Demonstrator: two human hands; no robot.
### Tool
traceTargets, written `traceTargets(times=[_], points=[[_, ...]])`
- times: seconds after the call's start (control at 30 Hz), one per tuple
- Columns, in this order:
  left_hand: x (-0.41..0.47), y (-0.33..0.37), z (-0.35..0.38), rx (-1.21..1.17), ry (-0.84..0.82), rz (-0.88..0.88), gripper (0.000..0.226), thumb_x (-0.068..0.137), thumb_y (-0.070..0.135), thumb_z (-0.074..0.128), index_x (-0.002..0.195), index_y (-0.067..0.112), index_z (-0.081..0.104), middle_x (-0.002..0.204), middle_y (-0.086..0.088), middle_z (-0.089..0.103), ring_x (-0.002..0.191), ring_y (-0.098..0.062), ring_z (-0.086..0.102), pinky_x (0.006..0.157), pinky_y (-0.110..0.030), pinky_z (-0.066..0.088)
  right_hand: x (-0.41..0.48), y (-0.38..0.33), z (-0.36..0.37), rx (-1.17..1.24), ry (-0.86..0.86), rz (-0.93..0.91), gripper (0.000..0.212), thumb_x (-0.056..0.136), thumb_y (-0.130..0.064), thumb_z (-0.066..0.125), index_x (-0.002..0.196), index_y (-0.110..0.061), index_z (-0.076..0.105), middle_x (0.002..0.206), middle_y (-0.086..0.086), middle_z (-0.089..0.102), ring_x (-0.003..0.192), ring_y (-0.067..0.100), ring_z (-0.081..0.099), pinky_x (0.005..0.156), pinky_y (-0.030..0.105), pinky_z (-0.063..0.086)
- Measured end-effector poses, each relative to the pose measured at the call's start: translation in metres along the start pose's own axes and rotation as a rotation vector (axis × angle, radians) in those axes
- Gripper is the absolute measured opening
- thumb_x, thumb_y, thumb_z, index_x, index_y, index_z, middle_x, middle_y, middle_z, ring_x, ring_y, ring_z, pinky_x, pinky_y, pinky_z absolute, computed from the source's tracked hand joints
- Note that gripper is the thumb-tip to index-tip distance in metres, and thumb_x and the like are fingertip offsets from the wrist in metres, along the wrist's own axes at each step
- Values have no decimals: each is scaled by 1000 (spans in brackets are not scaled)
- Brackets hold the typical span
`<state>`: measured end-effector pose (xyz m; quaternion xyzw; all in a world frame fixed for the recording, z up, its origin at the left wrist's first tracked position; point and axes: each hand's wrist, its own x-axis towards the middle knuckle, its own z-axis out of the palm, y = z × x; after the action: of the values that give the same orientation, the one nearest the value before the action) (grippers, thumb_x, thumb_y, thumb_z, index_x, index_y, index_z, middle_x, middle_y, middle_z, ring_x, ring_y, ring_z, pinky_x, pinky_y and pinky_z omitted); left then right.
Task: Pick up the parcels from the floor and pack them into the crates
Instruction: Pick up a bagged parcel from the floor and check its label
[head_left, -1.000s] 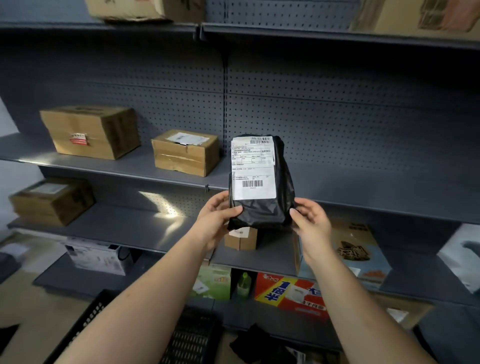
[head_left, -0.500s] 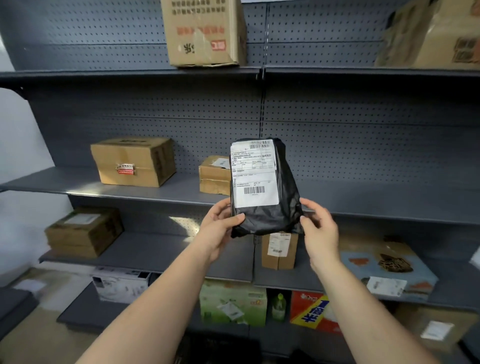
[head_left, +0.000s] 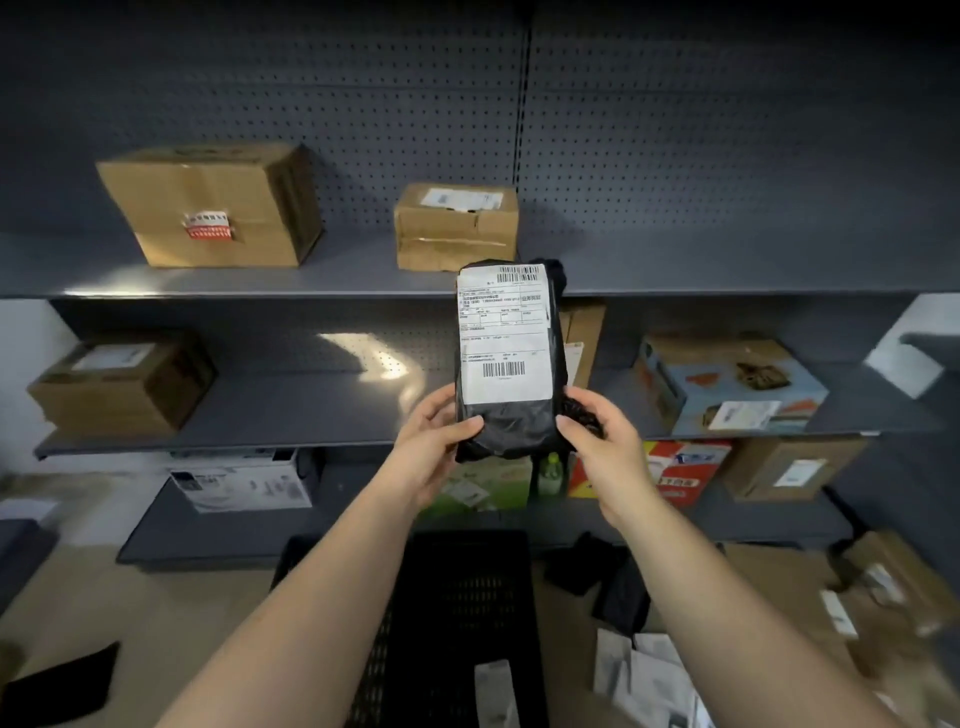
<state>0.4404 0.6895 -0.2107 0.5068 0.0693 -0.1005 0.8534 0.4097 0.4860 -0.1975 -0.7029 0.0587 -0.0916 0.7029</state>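
Note:
I hold a black plastic parcel with a white shipping label upright in front of me. My left hand grips its lower left edge, thumb across the front. My right hand grips its lower right edge. Straight below, a black slatted crate stands on the floor with a small white-labelled parcel lying in it. More parcels lie on the floor at the right: black bags, white bags and brown boxes.
Grey pegboard shelving fills the view ahead and carries cardboard boxes on several levels. A printed blue box sits on the middle shelf at right. A dark flat object lies on the floor at lower left.
The view has tilted downward, so the crate and floor parcels now show. The parcel stays upright in both hands, held a little lower relative to the shelves.

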Motion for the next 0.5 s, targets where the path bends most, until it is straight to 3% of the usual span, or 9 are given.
traceTargets(times=[0.07, 0.17, 0.27, 0.37, 0.5], points=[[2, -21, -9, 1, 28, -51, 59, 84, -15, 65, 135, 14, 56, 119, -5, 74, 102, -20, 73, 84, -38, 59, -2, 22, -4, -38, 0, 64, 34, 93, -9, 67, 112, -37, 64, 119, -8, 66, 112, 10, 62, 101, 35, 51], [5, -58, -22, -27, 73, -124, 58, 85, -17, 64, 134, 14, 56, 124, -6, 72, 107, -22, 71, 83, -39, 60, -4, 61, -8, -131, -16, 143, 33, 92, -12, 69, 108, -40, 66, 120, -7, 68, 114, 14, 63, 102, 41, 51], [4, -103, -40, -43, 143, -197, 54, 86, -17, 61, 128, 16, 58, 122, -3, 72, 104, -21, 71, 74, -33, 60, -11, 106, -16, -228, -61, 210, 32, 92, -13, 69, 112, -37, 63, 122, -9, 66, 118, 12, 59, 99, 30, 48], [1, -164, -65, -24, 222, -279, 54, 87, -15, 62, 131, 17, 57, 125, -4, 70, 106, -20, 70, 76, -35, 59, -22, 159, -25, -333, -160, 308, 36, 94, -13, 66, 128, -25, 60, 125, -7, 61, 120, 10, 53, 99, 26, 43], [3, -256, -111, 16, 288, -363, 59, 88, -14, 62, 136, 20, 54, 124, -3, 71, 106, -17, 71, 75, -34, 57, -39, 253, -36, -409, -260, 416, 40, 94, -9, 65, 133, -17, 58, 121, -7, 57, 114, 6, 51, 82, 7, 39]])
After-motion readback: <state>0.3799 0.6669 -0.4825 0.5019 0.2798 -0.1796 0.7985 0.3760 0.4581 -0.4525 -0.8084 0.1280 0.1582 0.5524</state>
